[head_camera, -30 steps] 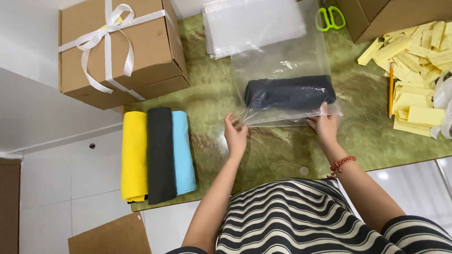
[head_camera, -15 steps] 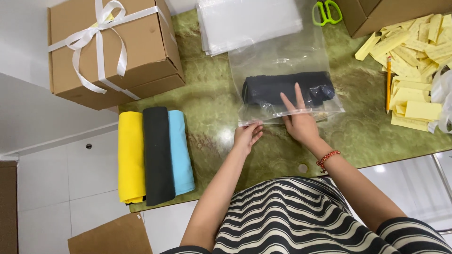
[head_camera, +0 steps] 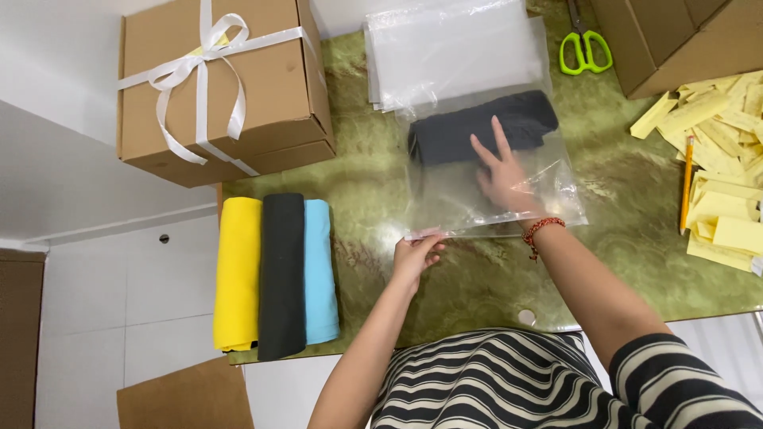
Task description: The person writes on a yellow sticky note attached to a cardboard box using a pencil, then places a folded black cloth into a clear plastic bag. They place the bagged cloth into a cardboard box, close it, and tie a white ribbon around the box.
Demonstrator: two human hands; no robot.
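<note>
our left hand (head_camera: 415, 256) pinches the near edge of the clear plastic bag (head_camera: 493, 187) on the green surface (head_camera: 477, 278); our right hand (head_camera: 502, 176) lies flat, fingers spread, inside it, touching the folded black cloth (head_camera: 485, 127).

Ribboned box (head_camera: 218, 83), scissors (head_camera: 586, 49), rolled cloths (head_camera: 278, 274)

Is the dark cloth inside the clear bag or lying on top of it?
Inside. The dark folded cloth shows through the clear plastic bag; the right hand lies flat on the film over it, and the left hand pinches the bag's near edge.
</note>
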